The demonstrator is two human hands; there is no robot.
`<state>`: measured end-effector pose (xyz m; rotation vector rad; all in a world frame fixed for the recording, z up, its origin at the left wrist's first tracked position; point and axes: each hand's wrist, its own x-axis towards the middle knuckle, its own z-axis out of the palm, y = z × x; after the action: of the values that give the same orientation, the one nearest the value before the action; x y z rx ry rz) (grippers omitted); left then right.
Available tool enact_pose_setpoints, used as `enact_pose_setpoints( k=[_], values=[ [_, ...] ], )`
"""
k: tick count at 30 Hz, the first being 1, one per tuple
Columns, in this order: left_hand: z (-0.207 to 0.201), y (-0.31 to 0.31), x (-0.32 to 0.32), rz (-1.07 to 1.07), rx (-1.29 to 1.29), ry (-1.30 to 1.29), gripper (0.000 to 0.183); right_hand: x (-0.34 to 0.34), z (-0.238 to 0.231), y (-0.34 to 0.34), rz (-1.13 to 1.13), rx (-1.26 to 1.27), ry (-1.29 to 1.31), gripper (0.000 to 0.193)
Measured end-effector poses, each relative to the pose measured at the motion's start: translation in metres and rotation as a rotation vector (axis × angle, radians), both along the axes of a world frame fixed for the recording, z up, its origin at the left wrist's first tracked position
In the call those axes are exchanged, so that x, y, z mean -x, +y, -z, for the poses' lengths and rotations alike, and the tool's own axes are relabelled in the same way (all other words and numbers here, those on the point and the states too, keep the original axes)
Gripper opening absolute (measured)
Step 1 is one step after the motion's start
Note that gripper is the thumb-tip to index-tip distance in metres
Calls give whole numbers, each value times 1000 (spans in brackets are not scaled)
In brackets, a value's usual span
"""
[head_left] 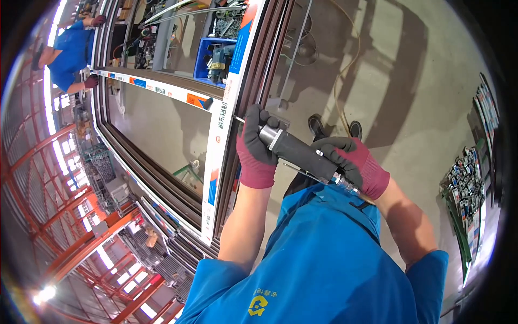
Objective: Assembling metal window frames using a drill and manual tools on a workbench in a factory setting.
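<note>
At the silver nose of the tool (299,154), my gloved left hand (256,141) is curled closed; my gloved right hand (353,162) grips the rear, beside the hose fitting (344,182). The tool, a dark cylinder, lies aslant between both hands, its thin bit (239,118) pointing left at the frame; whether the two touch, I cannot tell. The frame (217,146), dark with printed white tape, extends to my left. Through its upper opening shows a blue bin (202,56) containing a power tool. Ahead, a pale hose (335,92) crosses the floor near dark shoes (317,126). Far left, a co-worker (70,54) in blue stands at the frame; far right, profiles (468,183) are stacked.
</note>
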<state>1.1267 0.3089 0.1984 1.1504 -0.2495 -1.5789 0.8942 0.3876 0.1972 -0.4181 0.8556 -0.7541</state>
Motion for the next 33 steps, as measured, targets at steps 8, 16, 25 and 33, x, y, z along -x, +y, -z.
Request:
enact_pose_setpoints(
  k=[8, 16, 25, 33],
  values=[
    [-5, -2, 4, -20, -13, 70, 26, 10, -12, -9, -79, 182, 180, 35],
    [6, -1, -7, 40, -5, 32, 26, -8, -40, -23, -114, 186, 318, 54],
    [0, 10, -16, -62, 244, 113, 40, -48, -67, -21, -501, 543, 1149, 83],
    [7, 15, -23, -30, 286, 77, 51, -15, -62, -5, -321, 417, 831, 74]
  ],
)
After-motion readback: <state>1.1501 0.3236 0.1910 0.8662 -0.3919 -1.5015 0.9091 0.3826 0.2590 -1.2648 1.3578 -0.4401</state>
